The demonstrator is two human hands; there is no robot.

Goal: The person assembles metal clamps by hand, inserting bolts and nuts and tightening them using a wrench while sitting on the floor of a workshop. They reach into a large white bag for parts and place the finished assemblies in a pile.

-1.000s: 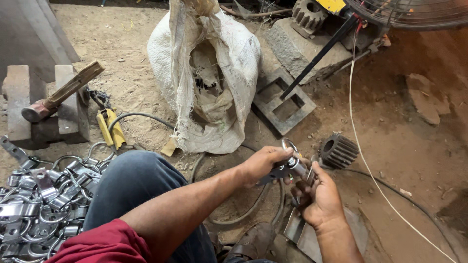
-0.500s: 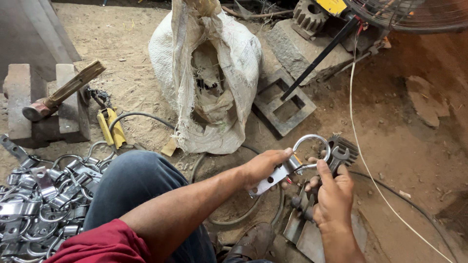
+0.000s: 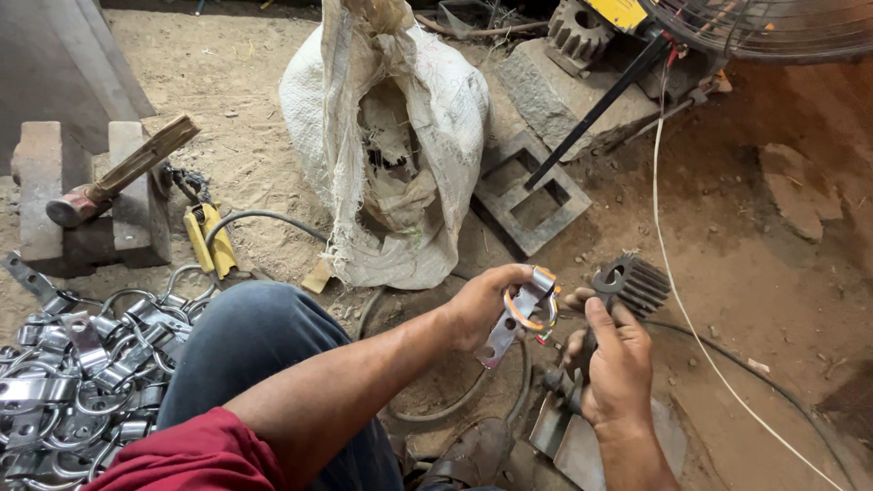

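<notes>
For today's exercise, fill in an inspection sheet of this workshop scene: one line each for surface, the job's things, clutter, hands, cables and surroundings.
Surface: dirt floor, dusty, strewn with small stones.
Job's things: ring clamp, a metal strap with a ring, held up in the air; dark tool gripped below it.
Clutter: pile of clamps by the knee; hammer lying on a block; torn sack; gear on the floor; hollow block.
Hands: left hand holds the ring clamp; right hand grips the dark tool.
Cables: white cord running across the floor; dark cable near a yellow tool.
Surroundings: fan guard at top right.
</notes>
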